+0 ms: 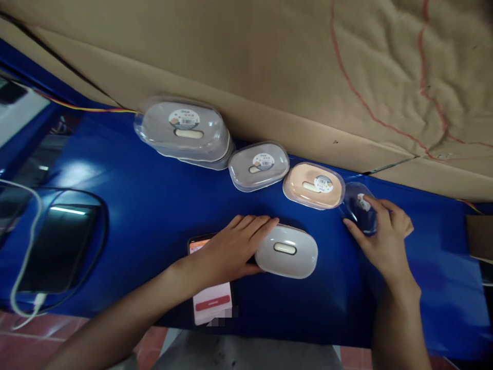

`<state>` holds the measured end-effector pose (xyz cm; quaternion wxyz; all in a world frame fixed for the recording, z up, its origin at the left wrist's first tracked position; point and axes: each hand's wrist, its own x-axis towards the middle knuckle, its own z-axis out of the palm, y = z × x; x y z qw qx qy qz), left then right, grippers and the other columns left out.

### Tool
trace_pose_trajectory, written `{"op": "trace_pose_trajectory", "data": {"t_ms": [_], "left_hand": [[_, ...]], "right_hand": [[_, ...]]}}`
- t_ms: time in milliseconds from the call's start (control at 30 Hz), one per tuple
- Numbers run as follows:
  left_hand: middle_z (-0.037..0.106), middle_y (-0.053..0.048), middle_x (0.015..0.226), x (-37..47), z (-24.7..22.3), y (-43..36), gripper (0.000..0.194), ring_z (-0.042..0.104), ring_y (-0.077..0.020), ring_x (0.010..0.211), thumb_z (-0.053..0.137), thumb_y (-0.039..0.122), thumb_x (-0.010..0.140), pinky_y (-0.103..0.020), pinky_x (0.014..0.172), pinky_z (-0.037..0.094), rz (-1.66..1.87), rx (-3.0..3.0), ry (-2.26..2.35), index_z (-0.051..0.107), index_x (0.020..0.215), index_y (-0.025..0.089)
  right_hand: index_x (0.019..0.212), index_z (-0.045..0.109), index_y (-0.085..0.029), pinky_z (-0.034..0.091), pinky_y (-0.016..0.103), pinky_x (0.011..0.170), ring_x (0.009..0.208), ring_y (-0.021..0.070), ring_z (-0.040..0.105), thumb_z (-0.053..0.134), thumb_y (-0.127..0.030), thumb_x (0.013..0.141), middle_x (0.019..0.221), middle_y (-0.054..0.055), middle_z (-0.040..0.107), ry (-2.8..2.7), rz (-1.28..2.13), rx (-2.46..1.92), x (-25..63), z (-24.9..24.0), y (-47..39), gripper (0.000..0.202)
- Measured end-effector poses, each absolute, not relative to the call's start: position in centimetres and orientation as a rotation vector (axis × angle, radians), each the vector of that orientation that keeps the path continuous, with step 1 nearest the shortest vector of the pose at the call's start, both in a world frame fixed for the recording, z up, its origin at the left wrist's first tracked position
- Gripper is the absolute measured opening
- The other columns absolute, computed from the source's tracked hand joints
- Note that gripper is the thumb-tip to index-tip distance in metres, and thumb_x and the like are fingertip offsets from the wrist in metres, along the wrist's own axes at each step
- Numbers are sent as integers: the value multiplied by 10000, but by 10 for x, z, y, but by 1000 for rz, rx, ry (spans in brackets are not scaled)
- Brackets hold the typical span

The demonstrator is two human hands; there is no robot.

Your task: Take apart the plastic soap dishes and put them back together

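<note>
My left hand grips the left end of a grey oval lidded box, thumb at the near side and fingers at the far side. A cream oval inset sits in the middle of its lid, and no clear cover shows over it. To the right, my right hand holds a clear plastic cover with a round sticker between thumb and fingers, low over the blue table. Close to this cover stands a peach box under its own clear cover.
A covered grey box and a stack of larger grey boxes line the cardboard at the back. A lit phone lies under my left forearm. At far left rest a dark device and a white cable.
</note>
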<state>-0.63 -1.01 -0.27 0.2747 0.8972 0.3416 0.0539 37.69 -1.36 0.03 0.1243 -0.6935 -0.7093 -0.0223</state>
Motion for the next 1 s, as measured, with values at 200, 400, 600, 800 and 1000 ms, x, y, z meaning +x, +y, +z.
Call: {"op": "trace_pose_trajectory", "data": {"t_ms": [200,400,600,800,1000], "left_hand": [[553,-233,1601,-8,-5,-11,1071,555,-397,1446,887,382,895,-547,1191,422,160,2438,909,206,1688,150],[556,-227,1598,-6,-3,-12,1060,555,-400,1448,898,345,880,-551,1202,430,192,2399,892,232,1683,160],[542,-184,1612,-2,-4,-16,1062,534,-377,1467,878,314,889,-544,1195,439,238,2295,866,201,1704,239],[567,-191,1579,0,-6,-13,1063,548,-386,1434,949,301,805,-533,1155,453,198,2286,827,306,1646,200],[583,-162,1582,-1,-2,-10,1016,537,-362,1468,933,311,833,-503,1169,433,191,2263,826,320,1639,228]], "right_hand": [[1562,499,-259,418,684,1191,1525,435,483,703,-669,947,1651,206,473,-2042,320,-1971,391,10,-20,767],[1488,528,-304,547,542,1146,1502,358,547,797,-398,917,1670,130,497,-2305,776,-1556,357,56,-58,638],[1468,592,-221,475,576,1217,1573,349,450,714,-219,924,1680,143,506,-2635,667,-1109,283,50,-70,557],[1485,597,-203,433,586,1239,1631,334,354,678,-264,984,1722,145,457,-2726,487,-1065,271,32,-67,511],[1469,620,-258,409,601,1249,1611,330,388,711,-288,973,1716,108,475,-2725,488,-1092,271,31,-66,506]]}}
